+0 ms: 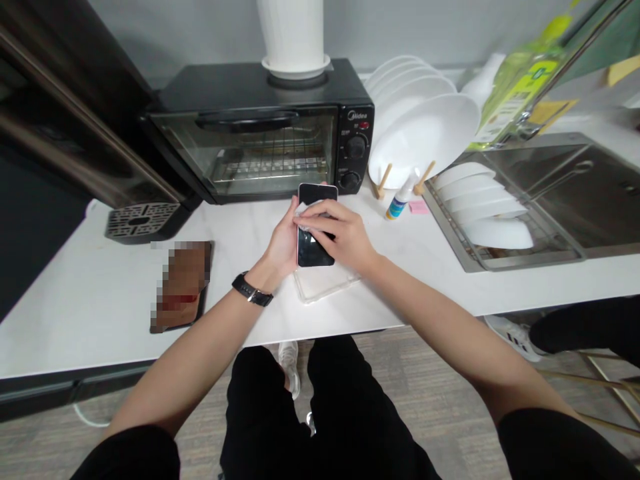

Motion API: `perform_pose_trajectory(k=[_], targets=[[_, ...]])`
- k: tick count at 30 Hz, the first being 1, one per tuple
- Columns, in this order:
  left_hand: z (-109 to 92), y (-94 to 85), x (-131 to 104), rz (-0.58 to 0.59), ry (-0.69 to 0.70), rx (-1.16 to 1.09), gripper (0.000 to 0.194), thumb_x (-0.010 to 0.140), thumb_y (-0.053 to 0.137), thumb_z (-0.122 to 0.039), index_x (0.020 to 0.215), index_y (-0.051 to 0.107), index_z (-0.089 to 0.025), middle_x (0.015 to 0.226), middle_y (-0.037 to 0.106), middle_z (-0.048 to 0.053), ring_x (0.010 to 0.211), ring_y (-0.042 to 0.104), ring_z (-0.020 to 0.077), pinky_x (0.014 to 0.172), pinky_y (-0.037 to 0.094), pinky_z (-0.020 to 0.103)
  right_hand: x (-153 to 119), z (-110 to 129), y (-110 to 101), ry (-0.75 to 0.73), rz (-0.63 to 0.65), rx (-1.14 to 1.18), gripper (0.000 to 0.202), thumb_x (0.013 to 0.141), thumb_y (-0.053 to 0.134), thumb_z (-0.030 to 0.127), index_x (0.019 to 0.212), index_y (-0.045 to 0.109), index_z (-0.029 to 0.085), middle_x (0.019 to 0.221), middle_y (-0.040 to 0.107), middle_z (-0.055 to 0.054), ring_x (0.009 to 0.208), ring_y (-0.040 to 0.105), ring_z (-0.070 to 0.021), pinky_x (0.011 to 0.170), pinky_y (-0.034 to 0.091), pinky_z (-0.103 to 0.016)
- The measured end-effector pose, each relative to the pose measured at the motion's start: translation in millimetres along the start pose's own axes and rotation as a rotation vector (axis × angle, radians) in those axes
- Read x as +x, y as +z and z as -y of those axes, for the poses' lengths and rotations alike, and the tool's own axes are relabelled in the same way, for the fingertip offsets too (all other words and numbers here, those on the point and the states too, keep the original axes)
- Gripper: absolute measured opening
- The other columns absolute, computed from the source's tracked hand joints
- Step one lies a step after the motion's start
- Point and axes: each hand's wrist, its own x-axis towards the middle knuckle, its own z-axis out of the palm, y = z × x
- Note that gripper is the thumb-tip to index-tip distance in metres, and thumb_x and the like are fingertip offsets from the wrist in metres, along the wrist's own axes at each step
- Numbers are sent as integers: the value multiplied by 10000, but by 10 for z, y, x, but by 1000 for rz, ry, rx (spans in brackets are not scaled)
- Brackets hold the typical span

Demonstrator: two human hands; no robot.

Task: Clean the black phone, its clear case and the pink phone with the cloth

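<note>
A smartphone point(315, 253) with a dark screen lies upright in my left hand point(284, 241), whose fingers wrap its left edge and back. Over the screen, my right hand point(345, 232) pinches a small white wipe point(303, 219) against the glass near the phone's upper left. Most of the wipe is covered by my fingers. Just below the phone, a clear phone case point(325, 285) rests on the white counter. To the right stands a small spray bottle point(399, 200) with a blue label, beside a pink pad point(419, 208).
A black toaster oven point(260, 133) stands behind my hands, carrying a white pot point(294, 33). White plates point(425, 133) lean in a rack at right, near a sink point(590, 200) with bowls point(495, 207). At left lie a partly blurred dark flat object point(183, 287) and a drip tray point(143, 221).
</note>
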Motion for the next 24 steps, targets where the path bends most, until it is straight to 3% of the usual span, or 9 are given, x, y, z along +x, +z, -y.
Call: perform_pose_trajectory(k=[3,8,12,14,19,24], targets=[[-64,-96,10,-13,-8,-15,712,1076,364,-677,1418,678,-136,1075,794,126,1123,751,266,956,635,352,-14,23,47,-72,94,65,243,1077,577,181,1170,790,252,1124,760,-55,1062,716,-173,948,619,-378],[-148,-205,21,-10,217,-69,554,1097,390,-588,1448,662,-257,1147,813,57,1252,705,240,1021,604,344,-19,27,11,-129,205,121,251,1067,559,126,1118,783,228,1099,748,-59,1051,704,-164,940,608,-367],[-190,-134,3,-54,196,-33,651,1129,249,-580,1276,737,-176,1075,818,94,1228,719,269,985,621,366,-6,-31,-83,-95,124,48,256,1062,563,142,1110,788,253,1077,752,-47,1044,693,-179,964,600,-403],[-186,-93,5,-66,174,-18,638,1128,267,-574,1231,747,-166,1049,818,101,1175,746,282,970,634,395,-2,-91,-131,-52,75,-15,268,1065,551,160,1109,792,269,1079,757,-43,1041,688,-190,978,594,-432],[-103,-22,3,-22,68,9,472,1098,461,-541,1330,714,-217,1117,823,75,1092,791,283,973,643,415,-10,-254,-225,71,-63,-150,314,1060,520,186,1160,801,284,1110,751,-61,1050,676,-226,946,585,-450],[15,38,-20,6,-46,46,449,1112,461,-481,1395,686,-216,1148,826,70,1059,802,271,982,641,403,7,-246,-234,111,-174,-178,315,1072,528,225,1210,799,306,1125,741,-67,1084,678,-244,984,580,-476]])
